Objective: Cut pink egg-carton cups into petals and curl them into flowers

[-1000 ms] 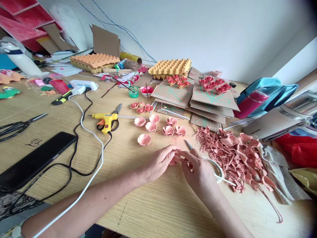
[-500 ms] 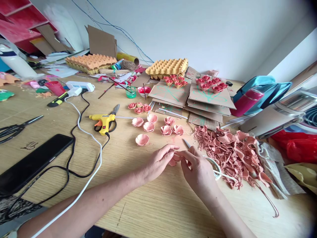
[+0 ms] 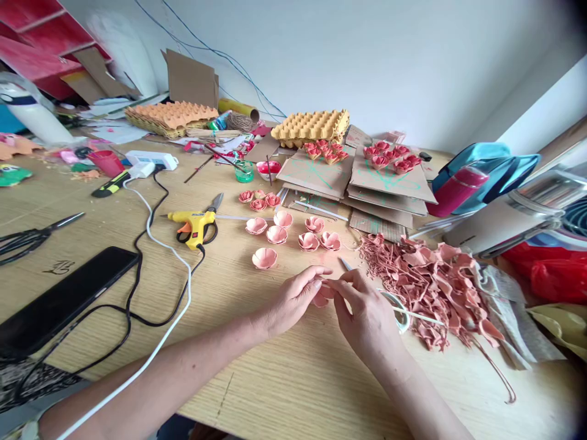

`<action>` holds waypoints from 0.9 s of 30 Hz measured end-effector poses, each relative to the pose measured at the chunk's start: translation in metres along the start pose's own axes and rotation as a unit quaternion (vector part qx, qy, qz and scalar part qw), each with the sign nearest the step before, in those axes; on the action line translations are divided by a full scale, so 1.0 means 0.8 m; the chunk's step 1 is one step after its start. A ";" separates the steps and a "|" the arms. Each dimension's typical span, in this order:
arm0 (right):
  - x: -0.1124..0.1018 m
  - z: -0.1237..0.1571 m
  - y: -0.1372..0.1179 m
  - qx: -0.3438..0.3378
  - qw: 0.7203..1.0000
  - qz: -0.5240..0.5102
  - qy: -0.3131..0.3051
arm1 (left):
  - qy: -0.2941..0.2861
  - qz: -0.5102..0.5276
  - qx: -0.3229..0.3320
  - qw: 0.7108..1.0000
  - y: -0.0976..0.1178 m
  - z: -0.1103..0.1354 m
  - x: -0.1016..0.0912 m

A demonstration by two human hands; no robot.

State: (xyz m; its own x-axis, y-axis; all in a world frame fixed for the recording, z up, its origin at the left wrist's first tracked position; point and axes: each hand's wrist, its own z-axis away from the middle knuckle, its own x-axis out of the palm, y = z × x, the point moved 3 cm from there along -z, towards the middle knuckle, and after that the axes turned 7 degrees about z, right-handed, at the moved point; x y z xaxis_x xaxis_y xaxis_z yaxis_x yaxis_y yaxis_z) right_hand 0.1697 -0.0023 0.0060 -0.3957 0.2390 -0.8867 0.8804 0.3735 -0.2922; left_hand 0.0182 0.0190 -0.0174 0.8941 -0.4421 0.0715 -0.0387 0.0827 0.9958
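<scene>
A pink egg-carton flower cup (image 3: 322,297) is between my hands near the middle of the table, partly covered by the fingers. My left hand (image 3: 293,299) grips its far left side, thumb against fingers. With thumb and forefinger, my right hand (image 3: 364,305) pinches the cup's right edge. White-handled scissors (image 3: 400,315) lie under and beside my right hand, blade tip showing beyond it. Several pink cups, such as one single cup (image 3: 265,258), stand farther off. Behind them sit small rolled red flowers (image 3: 258,204).
Pink torn scraps (image 3: 431,287) are heaped at right. A yellow glue gun (image 3: 192,226) lies left of the cups, its cord running near a black phone (image 3: 68,299). Cardboard sheets (image 3: 389,183) bearing red flowers are stacked behind. Egg trays (image 3: 312,126) stand at the back.
My right hand's fingers have shifted slightly at the flower cup's edge, with the forefinger lifting a little. The left hand keeps its grip. The camera view has moved slightly.
</scene>
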 end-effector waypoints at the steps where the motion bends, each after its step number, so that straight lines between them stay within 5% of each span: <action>1: -0.001 0.000 0.000 0.002 1.000 0.003 0.001 | 0.000 -0.003 0.001 1.000 0.001 0.000 0.000; 27: -0.003 -0.005 0.005 0.049 0.997 -0.045 -0.028 | 0.001 -0.074 0.051 0.996 0.006 0.000 0.002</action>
State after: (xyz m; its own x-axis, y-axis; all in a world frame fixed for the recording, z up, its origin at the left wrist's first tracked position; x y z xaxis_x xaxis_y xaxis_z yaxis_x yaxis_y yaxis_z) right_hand 0.1727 0.0023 0.0086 -0.4621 0.1567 -0.8729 0.8641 0.3009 -0.4034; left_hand 0.0194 0.0189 -0.0127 0.8947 -0.4401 -0.0762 0.0482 -0.0745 0.9961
